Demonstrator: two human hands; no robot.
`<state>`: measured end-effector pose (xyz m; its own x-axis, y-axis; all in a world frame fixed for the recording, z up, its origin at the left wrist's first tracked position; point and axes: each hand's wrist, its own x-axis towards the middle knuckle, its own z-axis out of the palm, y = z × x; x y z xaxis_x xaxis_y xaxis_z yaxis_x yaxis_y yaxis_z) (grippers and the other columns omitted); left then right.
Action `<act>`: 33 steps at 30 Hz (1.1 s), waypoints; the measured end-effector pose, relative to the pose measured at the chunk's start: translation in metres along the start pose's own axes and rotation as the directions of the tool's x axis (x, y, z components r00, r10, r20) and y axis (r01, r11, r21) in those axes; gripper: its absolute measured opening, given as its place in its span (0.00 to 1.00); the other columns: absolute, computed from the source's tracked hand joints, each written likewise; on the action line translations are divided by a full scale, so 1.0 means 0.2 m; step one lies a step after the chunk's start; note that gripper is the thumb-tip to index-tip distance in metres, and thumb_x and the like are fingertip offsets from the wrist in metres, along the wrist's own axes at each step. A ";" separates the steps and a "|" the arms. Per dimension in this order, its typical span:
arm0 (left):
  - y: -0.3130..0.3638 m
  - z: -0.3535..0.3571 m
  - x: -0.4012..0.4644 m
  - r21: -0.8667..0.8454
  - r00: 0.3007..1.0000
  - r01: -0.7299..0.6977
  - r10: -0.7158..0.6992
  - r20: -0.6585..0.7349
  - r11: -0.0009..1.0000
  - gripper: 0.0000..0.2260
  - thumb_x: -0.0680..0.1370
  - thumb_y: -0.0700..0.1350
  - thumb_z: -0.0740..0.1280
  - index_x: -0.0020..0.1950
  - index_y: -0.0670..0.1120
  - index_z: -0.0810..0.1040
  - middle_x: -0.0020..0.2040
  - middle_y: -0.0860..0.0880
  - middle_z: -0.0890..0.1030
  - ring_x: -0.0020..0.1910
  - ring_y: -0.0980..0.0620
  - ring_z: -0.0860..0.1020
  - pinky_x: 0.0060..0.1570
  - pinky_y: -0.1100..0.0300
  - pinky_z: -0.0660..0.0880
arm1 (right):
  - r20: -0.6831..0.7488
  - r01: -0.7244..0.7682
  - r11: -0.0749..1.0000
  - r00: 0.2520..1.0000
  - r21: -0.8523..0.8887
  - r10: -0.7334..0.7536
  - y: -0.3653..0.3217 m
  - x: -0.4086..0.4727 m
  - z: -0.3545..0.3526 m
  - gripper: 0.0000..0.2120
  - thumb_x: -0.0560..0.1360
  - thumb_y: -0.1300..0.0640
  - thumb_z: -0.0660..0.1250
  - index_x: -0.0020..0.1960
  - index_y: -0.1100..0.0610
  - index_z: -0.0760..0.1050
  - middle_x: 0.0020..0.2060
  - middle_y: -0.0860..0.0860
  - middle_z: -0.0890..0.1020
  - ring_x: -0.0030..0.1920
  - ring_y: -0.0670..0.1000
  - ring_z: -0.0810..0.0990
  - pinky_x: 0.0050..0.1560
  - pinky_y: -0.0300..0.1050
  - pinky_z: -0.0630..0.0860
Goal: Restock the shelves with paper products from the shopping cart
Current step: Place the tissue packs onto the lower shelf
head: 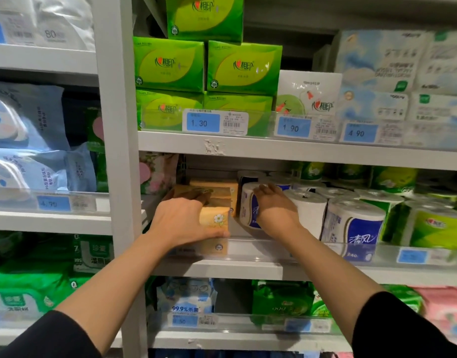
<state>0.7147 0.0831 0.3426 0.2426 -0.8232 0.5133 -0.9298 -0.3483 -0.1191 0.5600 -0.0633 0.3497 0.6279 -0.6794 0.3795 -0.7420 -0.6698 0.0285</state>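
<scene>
**Orange tissue packs go onto the middle shelf**

Orange soft tissue pack [215, 220] sits at the left end of the grey metal middle shelf [248, 270], gripped by the left hand [182, 220]. Beside it, the right hand [275, 206] holds a white-and-blue toilet roll [249, 205], fingers curled over its top.

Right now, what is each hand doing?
Left hand: grips the orange tissue pack.
Right hand: fingers wrap a toilet roll.
</scene>
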 end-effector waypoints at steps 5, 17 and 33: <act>0.02 0.01 -0.02 -0.039 0.998 0.027 -0.029 -0.052 0.999 0.33 0.62 0.80 0.46 0.32 0.51 0.68 0.31 0.55 0.72 0.32 0.53 0.72 0.31 0.59 0.65 | -0.063 0.033 0.989 0.998 0.141 -0.025 -0.06 -0.01 -0.01 0.31 0.75 0.58 0.67 0.76 0.60 0.60 0.75 0.55 0.63 0.76 0.55 0.57 0.74 0.46 0.57; 0.01 0.03 0.00 -0.015 0.990 0.122 -0.123 -0.070 0.992 0.28 0.78 0.67 0.46 0.29 0.49 0.66 0.28 0.54 0.68 0.29 0.54 0.68 0.30 0.58 0.61 | -0.091 0.218 0.949 0.975 0.226 -0.202 -0.15 0.23 0.06 0.18 0.83 0.50 0.51 0.63 0.53 0.76 0.65 0.53 0.76 0.67 0.56 0.71 0.71 0.51 0.60; -0.01 0.04 0.06 0.095 0.982 0.097 -0.111 0.156 0.991 0.28 0.82 0.61 0.46 0.45 0.45 0.78 0.45 0.48 0.80 0.51 0.47 0.80 0.45 0.57 0.68 | 0.137 0.231 0.958 0.957 0.169 -0.255 -0.18 0.28 0.00 0.20 0.83 0.57 0.49 0.73 0.52 0.65 0.75 0.52 0.64 0.75 0.57 0.59 0.75 0.62 0.45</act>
<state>0.7220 0.0708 0.3420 0.3842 -0.8393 0.3847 -0.8715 -0.4672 -0.1488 0.6218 -0.0776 0.3691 0.8224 -0.5206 0.2295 -0.5261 -0.8494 -0.0415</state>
